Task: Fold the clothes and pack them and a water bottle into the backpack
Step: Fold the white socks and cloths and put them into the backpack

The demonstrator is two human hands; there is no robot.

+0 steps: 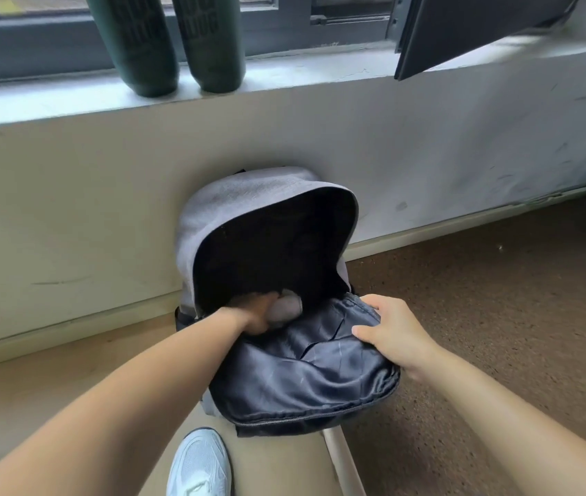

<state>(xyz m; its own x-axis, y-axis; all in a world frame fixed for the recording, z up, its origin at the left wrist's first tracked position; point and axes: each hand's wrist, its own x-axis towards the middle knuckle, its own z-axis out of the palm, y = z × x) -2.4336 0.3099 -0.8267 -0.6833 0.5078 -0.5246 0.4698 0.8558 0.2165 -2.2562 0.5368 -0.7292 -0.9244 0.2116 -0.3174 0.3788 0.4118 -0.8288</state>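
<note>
A grey backpack (248, 195) leans against the wall under the window, its main compartment unzipped and its dark-lined front flap (302, 381) folded down toward me. My left hand (254, 315) reaches into the opening and is closed on a pale grey folded garment (286, 309), which sits low inside the bag, mostly hidden. My right hand (392, 334) grips the flap's right edge and holds it down. Two dark green bottles (209, 41) stand on the windowsill above.
A white sneaker (200, 463) is at the bottom, just before the bag. Brown carpet (499, 316) lies to the right, a pale floor strip to the left. An open dark window pane (463, 26) juts out over the sill at upper right.
</note>
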